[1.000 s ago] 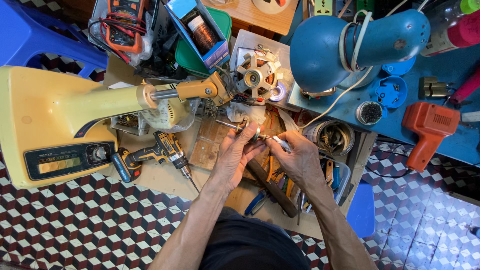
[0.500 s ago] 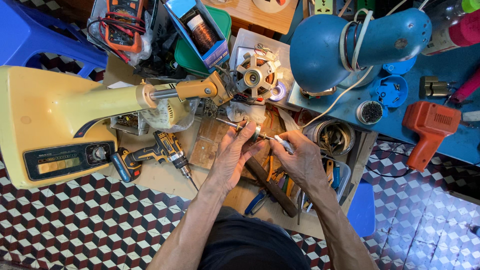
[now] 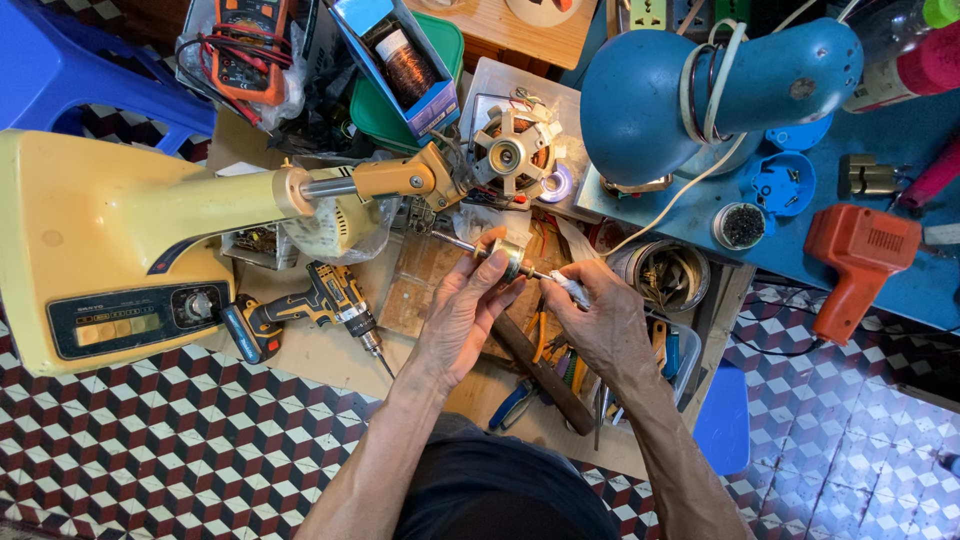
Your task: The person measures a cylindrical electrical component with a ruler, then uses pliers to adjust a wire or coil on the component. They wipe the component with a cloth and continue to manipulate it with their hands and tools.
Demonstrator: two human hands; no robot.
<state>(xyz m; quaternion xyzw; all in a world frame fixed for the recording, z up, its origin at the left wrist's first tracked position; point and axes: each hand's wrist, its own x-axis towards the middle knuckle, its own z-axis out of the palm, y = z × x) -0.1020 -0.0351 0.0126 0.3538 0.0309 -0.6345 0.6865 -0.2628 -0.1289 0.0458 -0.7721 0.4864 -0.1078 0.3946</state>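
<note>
My left hand grips a small metal motor rotor by its cylindrical body, and the thin shaft sticks out to the upper left. My right hand pinches a small white piece of cloth or paper against the shaft's right end. Both hands hover over a cluttered wooden work board. Just beyond the rotor lies an open motor housing with copper windings.
A yellow fan base and neck lie at left, a cordless drill beside them. A blue desk lamp, orange heat gun, multimeter, blue box and a tray of pliers crowd the bench.
Both hands have stayed over the board; the rotor has turned slightly between the fingers while the right hand keeps rubbing the shaft end.
</note>
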